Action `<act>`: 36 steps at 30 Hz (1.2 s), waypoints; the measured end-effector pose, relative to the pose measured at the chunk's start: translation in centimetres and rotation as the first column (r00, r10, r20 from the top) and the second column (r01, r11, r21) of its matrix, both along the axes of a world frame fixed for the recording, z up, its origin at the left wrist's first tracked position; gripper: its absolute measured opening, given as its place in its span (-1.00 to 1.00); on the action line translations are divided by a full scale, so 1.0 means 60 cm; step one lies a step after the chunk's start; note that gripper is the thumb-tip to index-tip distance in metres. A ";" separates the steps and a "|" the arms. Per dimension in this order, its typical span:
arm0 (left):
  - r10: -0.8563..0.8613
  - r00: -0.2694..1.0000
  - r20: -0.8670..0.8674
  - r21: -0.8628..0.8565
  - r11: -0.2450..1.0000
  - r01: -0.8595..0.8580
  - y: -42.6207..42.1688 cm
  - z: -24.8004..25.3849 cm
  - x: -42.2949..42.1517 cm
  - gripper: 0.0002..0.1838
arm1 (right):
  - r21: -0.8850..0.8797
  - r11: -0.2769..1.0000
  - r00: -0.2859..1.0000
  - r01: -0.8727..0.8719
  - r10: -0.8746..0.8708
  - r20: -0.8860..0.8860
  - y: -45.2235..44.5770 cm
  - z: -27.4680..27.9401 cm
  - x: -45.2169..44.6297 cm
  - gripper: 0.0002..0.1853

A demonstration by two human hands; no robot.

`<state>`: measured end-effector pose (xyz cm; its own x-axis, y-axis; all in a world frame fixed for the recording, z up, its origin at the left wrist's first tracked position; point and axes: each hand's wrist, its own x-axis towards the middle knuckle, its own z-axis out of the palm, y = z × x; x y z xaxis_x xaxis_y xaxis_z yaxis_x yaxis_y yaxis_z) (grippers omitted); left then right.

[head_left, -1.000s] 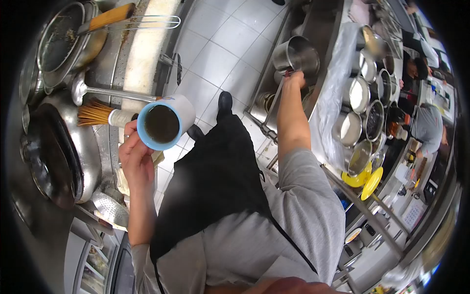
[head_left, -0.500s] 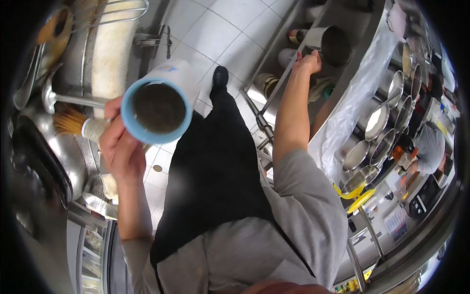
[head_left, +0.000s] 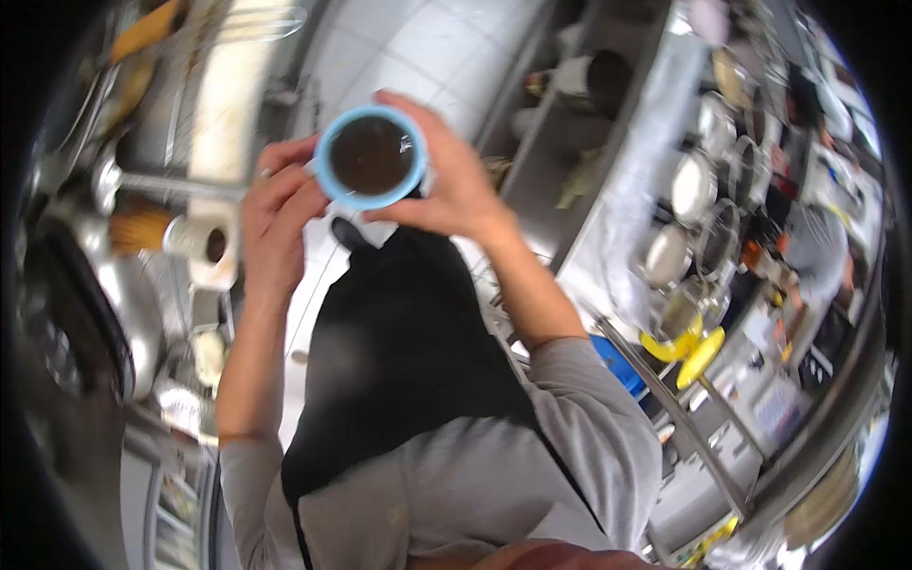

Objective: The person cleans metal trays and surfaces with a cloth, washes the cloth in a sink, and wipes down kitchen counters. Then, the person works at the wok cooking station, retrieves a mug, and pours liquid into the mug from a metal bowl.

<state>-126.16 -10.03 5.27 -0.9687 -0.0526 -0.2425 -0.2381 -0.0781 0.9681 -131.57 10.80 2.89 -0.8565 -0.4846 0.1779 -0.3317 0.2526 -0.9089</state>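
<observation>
A large mug [head_left: 366, 200] with a light blue rim is held up in front of my body, with dark brown liquid in it. My left hand [head_left: 275, 218] grips it at the left side, where a handle, if any, is hidden by the fingers. My right hand [head_left: 451, 180] wraps round its right side, thumb near the lower rim and fingers at the far edge. The mug's lower part is hidden beneath its rim. A metal pot [head_left: 572, 76] sits on the shelf beyond my right hand.
Left, a ladle [head_left: 176, 185] and an orange-bristled brush [head_left: 141, 231] lie by a dark wok [head_left: 71, 304]. Metal shelving [head_left: 560, 142] stands right of the tiled floor [head_left: 380, 57]. Several pans and strainers, a yellow-rimmed strainer [head_left: 701, 359] and a person in grey [head_left: 819, 252] are further right.
My right hand has let go of the pot on the shelf and come over to grasp the mug. The mug has moved up and to the right, with my left hand still on it.
</observation>
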 end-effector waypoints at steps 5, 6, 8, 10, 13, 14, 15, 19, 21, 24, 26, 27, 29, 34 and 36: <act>-0.145 0.987 -0.068 -0.048 0.989 0.142 0.024 -0.017 0.009 -0.79 | -0.037 0.985 0.981 0.168 -0.171 -0.092 0.016 0.000 0.042 0.06; -0.160 0.985 -0.070 -0.042 0.987 0.157 0.030 -0.020 0.010 -0.79 | -0.020 0.980 0.974 0.199 -0.200 -0.105 0.021 -0.002 0.050 0.03; -0.201 0.977 -0.066 0.001 0.979 0.202 0.045 -0.019 0.009 -0.80 | -0.004 0.964 0.957 0.264 -0.263 -0.127 0.030 -0.007 0.065 -0.03; -0.254 0.963 -0.090 0.035 0.965 0.258 0.051 -0.029 0.010 -0.84 | 0.003 0.943 0.934 0.332 -0.328 -0.145 0.036 -0.009 0.081 -0.06; -0.302 0.949 -0.089 0.060 0.950 0.307 0.072 -0.031 0.006 -0.90 | 0.021 0.919 0.915 0.393 -0.389 -0.106 0.052 -0.007 0.098 -0.08; -0.357 0.923 -0.144 0.030 0.931 0.364 0.070 -0.046 -0.001 -0.83 | 0.025 0.917 0.914 0.397 -0.393 -0.101 0.059 -0.005 0.102 -0.07; -0.334 0.934 -0.127 0.023 0.940 0.340 0.075 -0.044 -0.001 -0.75 | 0.009 0.905 0.903 0.425 -0.424 -0.071 0.062 -0.006 0.109 -0.07; -0.264 0.958 -0.115 -0.156 0.957 0.245 0.105 -0.014 0.017 -0.42 | -0.029 0.843 0.843 0.538 -0.538 0.002 0.079 -0.027 0.123 -0.04; -0.225 0.955 -0.195 -0.289 0.943 0.163 0.109 -0.001 0.038 -0.43 | 0.015 0.765 0.763 0.644 -0.640 -0.093 0.090 -0.047 0.122 -0.10; -0.299 0.946 -0.122 -0.173 0.945 0.276 0.088 -0.051 0.095 -0.46 | 0.045 0.641 0.642 0.766 -0.765 -0.043 0.110 -0.102 0.115 -0.10; -0.374 0.927 0.025 -0.071 0.924 0.375 0.071 -0.100 0.135 -0.47 | 0.104 0.549 0.558 0.830 -0.820 -0.125 0.127 -0.144 0.106 -0.09; -0.405 0.908 0.108 -0.038 0.911 0.411 0.064 -0.128 0.157 -0.48 | 0.110 0.510 0.518 0.853 -0.853 -0.065 0.134 -0.161 0.101 -0.08; -0.394 0.873 0.288 -0.061 0.902 0.427 0.045 -0.181 0.202 -0.48 | 0.043 0.428 0.427 0.903 -0.904 0.031 0.139 -0.192 0.091 -0.06; -0.381 0.800 0.463 -0.104 0.873 0.476 -0.006 -0.284 0.309 -0.46 | 0.053 0.222 0.222 0.974 -0.975 0.001 0.179 -0.286 0.069 -0.03; -0.392 0.800 0.454 -0.146 0.853 0.501 -0.032 -0.335 0.351 -0.45 | 0.065 0.155 0.158 0.986 -0.987 -0.037 0.194 -0.310 0.064 -0.02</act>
<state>-105.11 -11.96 -14.83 -0.7215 0.2517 -0.6451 -0.5490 0.3597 0.7544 -127.73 22.44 -15.73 -0.6232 0.7615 0.1779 0.2495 0.4092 -0.8777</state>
